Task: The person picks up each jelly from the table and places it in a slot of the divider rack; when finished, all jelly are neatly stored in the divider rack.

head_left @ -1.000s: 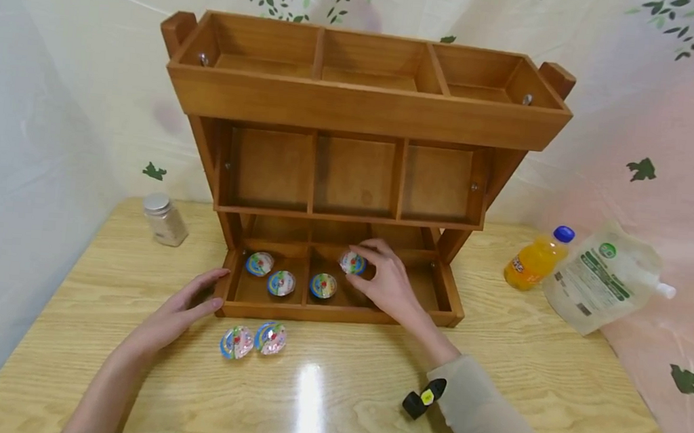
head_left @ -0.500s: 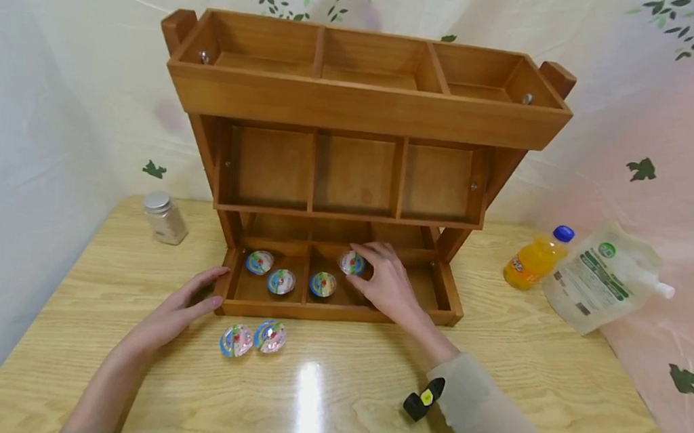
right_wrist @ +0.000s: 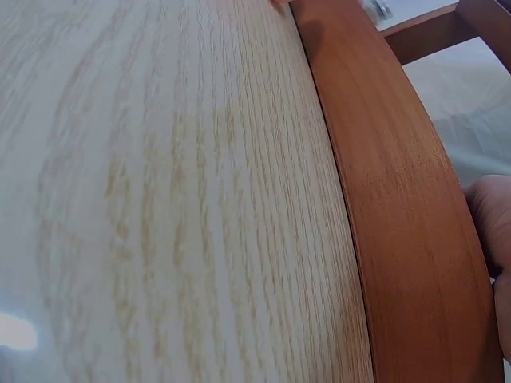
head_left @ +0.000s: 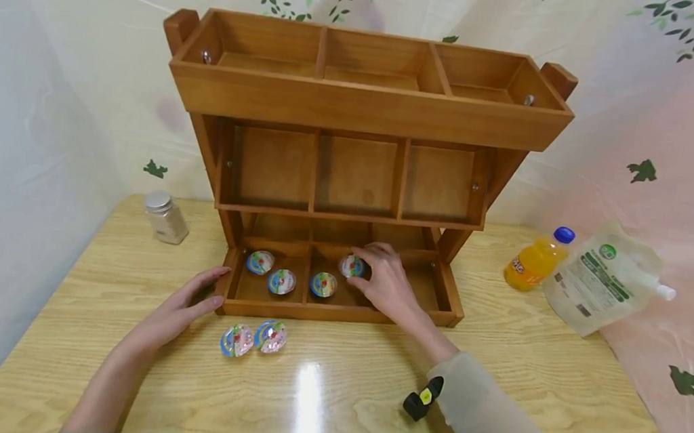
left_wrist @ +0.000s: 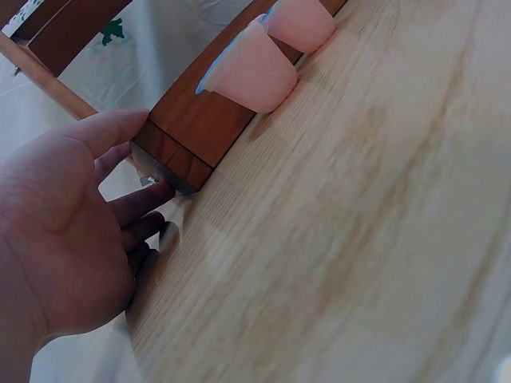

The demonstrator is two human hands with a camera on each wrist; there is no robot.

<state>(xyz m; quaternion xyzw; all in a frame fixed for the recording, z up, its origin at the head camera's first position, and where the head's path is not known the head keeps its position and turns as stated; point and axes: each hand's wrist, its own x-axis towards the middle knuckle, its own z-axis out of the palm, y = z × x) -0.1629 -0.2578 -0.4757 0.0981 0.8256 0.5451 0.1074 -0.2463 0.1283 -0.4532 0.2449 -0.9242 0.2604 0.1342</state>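
Observation:
A brown three-tier wooden rack (head_left: 368,108) stands on the table. My right hand (head_left: 387,284) reaches into its lowest tier and pinches a small jelly cup (head_left: 351,266) with a printed foil lid, at the back of the middle compartment. In front of that one is another jelly cup (head_left: 323,285) with a yellowish lid. Two more, a rear jelly cup (head_left: 260,262) and a front jelly cup (head_left: 281,282), sit in the left compartment. My left hand (head_left: 177,308) touches the rack's lower left end with thumb and fingertips. The right wrist view hides the held cup behind the front board (right_wrist: 399,191).
Two pink jelly cups, a left pink cup (head_left: 236,340) and a right pink cup (head_left: 270,337), lie before the rack. A lidded jar (head_left: 166,218) stands left; an orange drink bottle (head_left: 536,258) and a spouted pouch (head_left: 601,281) are at right.
My right hand and the jelly cup in it have shifted very slightly toward the front of the compartment. The left hand stays against the rack's end.

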